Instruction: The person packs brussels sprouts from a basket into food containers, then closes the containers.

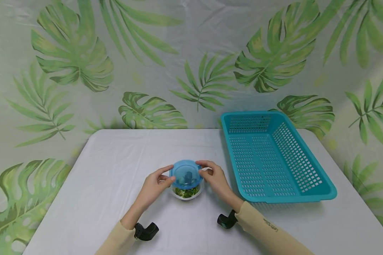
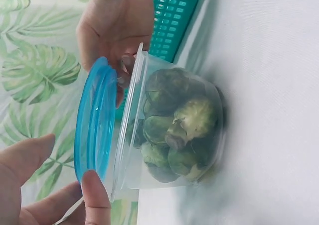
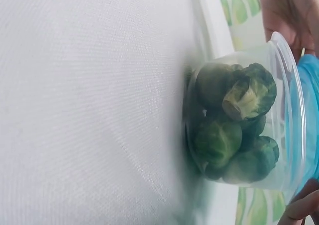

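A blue see-through lid hovers just over a clear plastic container, tilted and apart from its rim in the left wrist view. Several Brussels sprouts fill the container, which stands upright on the table. My left hand pinches the lid's left edge between thumb and fingers. On the opposite edge, my right hand grips the lid the same way. The right wrist view shows the container's wall and the sprouts close up, with the lid cut off by the frame's side.
A teal perforated basket stands on the right of the white-covered table, close to my right forearm. Behind the table hangs a leaf-patterned cloth. Each wrist carries a black camera mount.
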`<state>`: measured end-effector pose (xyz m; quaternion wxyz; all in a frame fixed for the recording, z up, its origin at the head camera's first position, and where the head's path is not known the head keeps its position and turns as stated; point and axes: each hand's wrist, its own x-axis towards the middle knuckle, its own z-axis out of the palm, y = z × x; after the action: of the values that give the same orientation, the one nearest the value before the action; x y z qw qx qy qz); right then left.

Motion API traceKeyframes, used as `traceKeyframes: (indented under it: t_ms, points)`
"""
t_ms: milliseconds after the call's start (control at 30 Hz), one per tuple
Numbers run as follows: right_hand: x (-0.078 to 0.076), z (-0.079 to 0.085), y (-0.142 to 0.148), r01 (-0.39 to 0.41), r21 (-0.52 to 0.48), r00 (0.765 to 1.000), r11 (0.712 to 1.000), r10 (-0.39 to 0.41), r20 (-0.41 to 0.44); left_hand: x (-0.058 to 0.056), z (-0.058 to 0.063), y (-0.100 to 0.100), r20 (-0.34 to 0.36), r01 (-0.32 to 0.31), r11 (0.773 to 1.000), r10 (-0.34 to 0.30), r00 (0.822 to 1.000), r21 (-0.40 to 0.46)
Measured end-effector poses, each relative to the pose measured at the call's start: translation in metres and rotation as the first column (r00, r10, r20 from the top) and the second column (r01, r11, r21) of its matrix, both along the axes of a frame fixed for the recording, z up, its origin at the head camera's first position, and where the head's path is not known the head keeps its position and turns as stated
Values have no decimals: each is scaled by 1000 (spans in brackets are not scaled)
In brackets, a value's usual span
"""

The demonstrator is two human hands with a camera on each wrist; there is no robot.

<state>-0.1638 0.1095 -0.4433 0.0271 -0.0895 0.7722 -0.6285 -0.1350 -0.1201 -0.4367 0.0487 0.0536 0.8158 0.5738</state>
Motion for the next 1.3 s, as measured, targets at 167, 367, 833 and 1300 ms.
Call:
traceKeyframes:
  t_ms: [167, 367, 833, 1300]
  points:
    - [2, 0, 2, -9, 44, 1000, 999, 10, -17, 3, 0, 0, 15, 3, 999, -3, 1000, -44]
    - [5, 1, 3, -8, 139, 995, 990, 21, -93, 8, 1, -1, 4, 34, 997, -34, 999, -66]
    - [8, -7, 3, 9, 215, 987, 977, 26, -160, 11, 1, 1, -117, 30, 978, -55, 992, -205]
    - [5, -12, 14, -229, 119, 972, 966, 234, -24, 3, -10, -10, 25, 287, 958, -287, 958, 0]
